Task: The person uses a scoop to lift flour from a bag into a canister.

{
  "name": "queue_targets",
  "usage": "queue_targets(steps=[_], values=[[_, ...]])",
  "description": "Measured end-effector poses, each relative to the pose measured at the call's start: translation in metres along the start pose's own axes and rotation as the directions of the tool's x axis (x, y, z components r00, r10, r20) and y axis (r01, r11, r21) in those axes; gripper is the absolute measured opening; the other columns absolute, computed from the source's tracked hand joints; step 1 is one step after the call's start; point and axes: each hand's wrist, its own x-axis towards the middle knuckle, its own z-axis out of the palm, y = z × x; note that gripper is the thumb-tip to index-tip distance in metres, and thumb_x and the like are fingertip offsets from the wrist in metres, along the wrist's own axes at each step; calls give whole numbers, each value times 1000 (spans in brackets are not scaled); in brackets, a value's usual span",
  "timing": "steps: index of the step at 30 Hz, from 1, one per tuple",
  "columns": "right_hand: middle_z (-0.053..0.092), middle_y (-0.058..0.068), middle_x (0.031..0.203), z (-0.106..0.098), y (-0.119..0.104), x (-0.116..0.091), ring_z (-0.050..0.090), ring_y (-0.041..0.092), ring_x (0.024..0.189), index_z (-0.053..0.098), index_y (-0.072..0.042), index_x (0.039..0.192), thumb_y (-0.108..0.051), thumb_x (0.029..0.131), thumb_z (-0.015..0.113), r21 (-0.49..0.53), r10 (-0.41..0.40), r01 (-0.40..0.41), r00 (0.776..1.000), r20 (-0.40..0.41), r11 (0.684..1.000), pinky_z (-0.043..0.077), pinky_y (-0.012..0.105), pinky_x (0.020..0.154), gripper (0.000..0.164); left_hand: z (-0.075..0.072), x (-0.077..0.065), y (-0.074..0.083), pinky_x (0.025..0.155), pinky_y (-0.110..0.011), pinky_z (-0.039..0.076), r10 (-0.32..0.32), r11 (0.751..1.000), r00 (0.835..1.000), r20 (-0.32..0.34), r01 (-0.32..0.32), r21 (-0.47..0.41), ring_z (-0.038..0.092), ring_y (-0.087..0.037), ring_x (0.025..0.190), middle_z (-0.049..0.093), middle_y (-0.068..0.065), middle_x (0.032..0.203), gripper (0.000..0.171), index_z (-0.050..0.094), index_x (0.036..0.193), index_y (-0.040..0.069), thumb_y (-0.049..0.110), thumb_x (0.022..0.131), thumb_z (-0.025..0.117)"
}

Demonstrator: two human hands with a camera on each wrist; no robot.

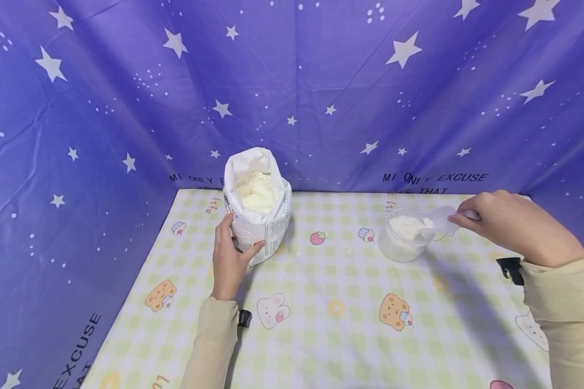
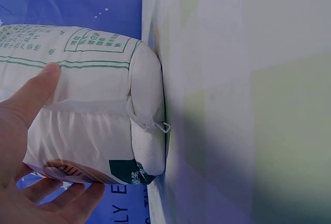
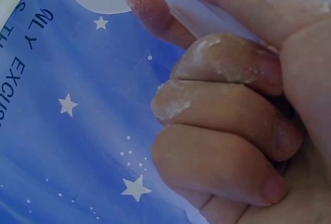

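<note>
An open white bag of pale powder, likely flour, stands upright at the back left of the table. My left hand holds its lower front, thumb on one side and fingers on the other; green print shows on the bag in the left wrist view. At the right, my right hand grips the handle of a translucent scoop. The scoop's front end is over the rim of a clear plastic tub holding white powder. White powder clings to the right fingers.
A green-and-white checked cloth with cartoon prints covers the table. Blue star-patterned curtains hang close behind the table and along its sides. The tub stands well to the right of the bag.
</note>
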Motion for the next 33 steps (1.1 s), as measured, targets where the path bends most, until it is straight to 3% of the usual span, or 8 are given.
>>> queue_targets(steps=[6,11,25,33], values=[[49,-9,61,-3,-3,-1,40,8,54,62,-20,69,-21,99,62,-10,-5,5,1000,-9,1000,40,28,57,29,1,0,-1,104,-41,51,-2,1000,1000,-4,2,1,44,-29,134,38,-15,152,97,33,151,7,27,74,89],[63,-9,68,-5,-2,-2,48,9,57,72,-15,80,-21,98,62,4,10,-10,1000,-1,1000,48,34,59,21,1,0,-1,104,-41,51,-8,1000,1000,-1,8,0,44,-29,134,38,-15,152,98,33,151,7,27,74,89],[60,-8,65,-6,-6,-5,49,10,57,73,-12,84,-22,98,62,-7,15,-15,999,-28,1000,49,39,59,21,0,-1,-1,105,-42,50,-3,1000,1000,-5,3,-5,43,-30,135,38,-15,152,97,34,151,7,26,74,89],[65,-5,70,-9,-13,-9,45,11,55,77,-7,100,-28,98,62,16,11,-9,986,-164,1000,47,37,58,25,0,0,0,106,-41,50,-15,1000,1000,6,15,-5,43,-29,137,37,-15,152,97,33,151,7,28,74,88]])
